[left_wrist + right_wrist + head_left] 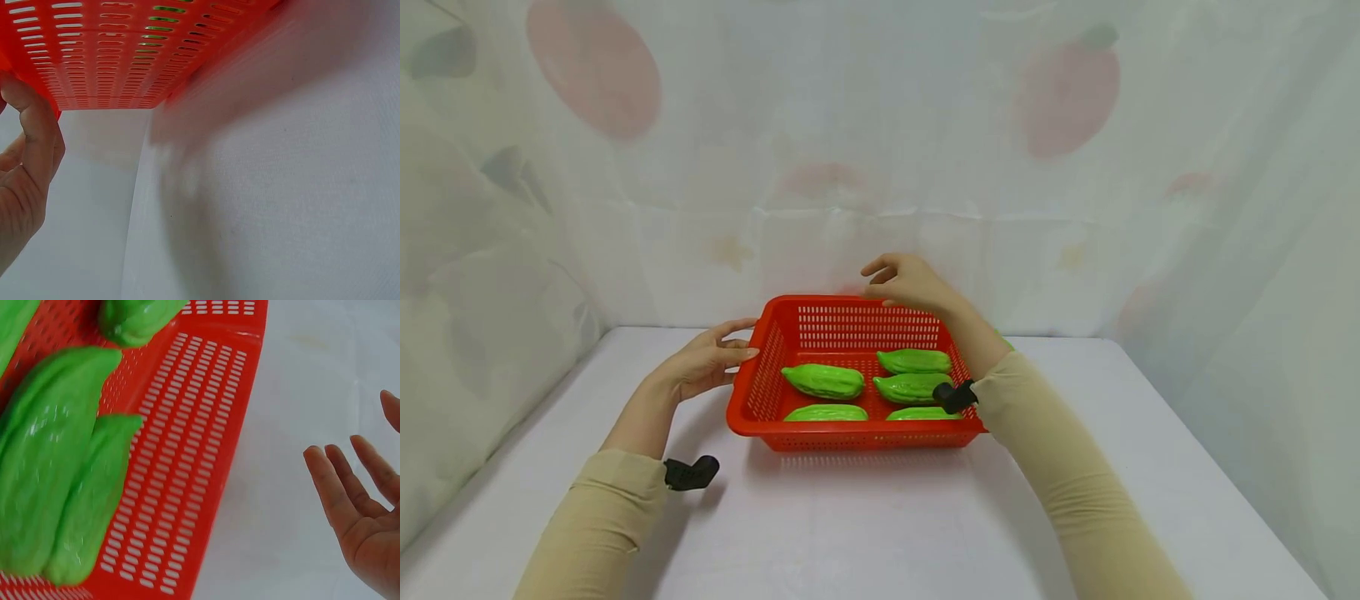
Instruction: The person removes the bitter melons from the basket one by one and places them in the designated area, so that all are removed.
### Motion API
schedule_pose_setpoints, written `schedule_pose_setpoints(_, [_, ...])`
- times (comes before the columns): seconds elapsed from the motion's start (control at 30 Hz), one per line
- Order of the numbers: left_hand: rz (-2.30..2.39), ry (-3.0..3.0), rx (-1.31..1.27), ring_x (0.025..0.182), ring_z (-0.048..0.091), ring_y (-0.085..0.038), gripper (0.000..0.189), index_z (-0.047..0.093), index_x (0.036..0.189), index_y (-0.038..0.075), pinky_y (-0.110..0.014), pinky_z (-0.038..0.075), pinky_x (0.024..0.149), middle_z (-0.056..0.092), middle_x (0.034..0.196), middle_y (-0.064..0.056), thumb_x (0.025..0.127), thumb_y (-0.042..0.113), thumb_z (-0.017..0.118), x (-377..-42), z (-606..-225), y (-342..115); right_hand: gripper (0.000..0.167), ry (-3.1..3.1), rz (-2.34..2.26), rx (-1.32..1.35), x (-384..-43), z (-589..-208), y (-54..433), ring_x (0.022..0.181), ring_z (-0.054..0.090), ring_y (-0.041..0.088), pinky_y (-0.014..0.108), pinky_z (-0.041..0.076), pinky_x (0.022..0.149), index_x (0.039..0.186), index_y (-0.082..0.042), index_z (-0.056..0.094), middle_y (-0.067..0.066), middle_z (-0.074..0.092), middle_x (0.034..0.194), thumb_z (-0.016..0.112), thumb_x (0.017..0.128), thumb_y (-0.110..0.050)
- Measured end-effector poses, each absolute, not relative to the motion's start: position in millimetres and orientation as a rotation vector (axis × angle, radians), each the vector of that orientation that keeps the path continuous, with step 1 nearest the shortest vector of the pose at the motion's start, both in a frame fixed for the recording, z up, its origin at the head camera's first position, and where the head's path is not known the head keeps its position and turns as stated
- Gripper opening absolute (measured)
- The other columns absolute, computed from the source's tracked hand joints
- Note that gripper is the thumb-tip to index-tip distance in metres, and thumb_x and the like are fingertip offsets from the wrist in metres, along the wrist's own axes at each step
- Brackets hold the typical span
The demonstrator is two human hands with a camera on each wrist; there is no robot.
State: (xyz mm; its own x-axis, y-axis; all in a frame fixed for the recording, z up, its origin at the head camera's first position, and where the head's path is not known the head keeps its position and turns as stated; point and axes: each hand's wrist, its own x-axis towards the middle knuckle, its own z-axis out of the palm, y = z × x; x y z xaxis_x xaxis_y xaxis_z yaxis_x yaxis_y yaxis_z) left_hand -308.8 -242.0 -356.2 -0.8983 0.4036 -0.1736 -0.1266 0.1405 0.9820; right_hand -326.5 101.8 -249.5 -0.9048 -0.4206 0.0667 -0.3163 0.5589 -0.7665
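In the head view, a red perforated plastic basket [868, 427] stands on the table with several bright green bitter gourds [823, 381] lying in it. My left hand [711, 360] holds the basket's left rim, its thumb and fingers bent against the edge; in the left wrist view a finger [37, 134] curves up to the basket wall. My right hand [913, 282] hovers over the far rim with nothing in it. The right wrist view shows that hand [365, 506] with fingers spread, apart from the basket. My right forearm hides part of the basket's right side.
A white-covered table [865, 533] lies under the basket. Pale fabric printed with fruit [1067, 92] hangs behind and at both sides. A small green piece [1006, 340] shows past my right forearm, mostly hidden. Black wrist mounts [692, 473] stick out from the sleeves.
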Motion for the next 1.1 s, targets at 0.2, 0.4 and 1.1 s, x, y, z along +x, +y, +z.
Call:
schedule_pose_setpoints(0.2, [1.810, 2.030, 0.266, 0.097, 0.065, -0.009, 0.075, 0.014, 0.158, 0.014, -0.031, 0.057, 0.088, 0.060, 0.111, 0.003, 0.098, 0.018, 0.060, -308.6, -355.3, -241.1, 0.041, 2.554, -1.365, -0.686, -332.4, -257.2, 92.3, 0.117, 0.064, 0.029, 0.038, 0.057, 0.095, 0.131, -0.013, 0.060, 0.013, 0.060, 0.134, 0.067, 0.092, -0.026])
schedule_pose_setpoints(0.4, [1.810, 2.040, 0.258, 0.096, 0.065, -0.009, 0.075, 0.014, 0.158, 0.014, -0.031, 0.057, 0.087, 0.060, 0.110, 0.004, 0.098, 0.018, 0.060, -308.6, -355.0, -242.2, 0.043, 2.499, -1.399, -0.729, -336.5, -266.8, 79.8, 0.118, 0.064, 0.030, 0.041, 0.056, 0.097, 0.130, -0.013, 0.060, 0.013, 0.061, 0.133, 0.070, 0.091, -0.029])
schedule_pose_setpoints(1.1, [1.835, 2.022, 0.256, 0.097, 0.065, -0.010, 0.075, 0.015, 0.157, 0.014, -0.031, 0.058, 0.086, 0.059, 0.112, 0.001, 0.098, 0.018, 0.061, -307.4, -357.5, -242.0, 0.048, 2.320, -1.458, -0.728, -356.9, -298.6, 59.2, 0.123, 0.060, 0.036, 0.055, 0.048, 0.105, 0.135, -0.006, 0.056, 0.018, 0.060, 0.134, 0.070, 0.091, -0.021])
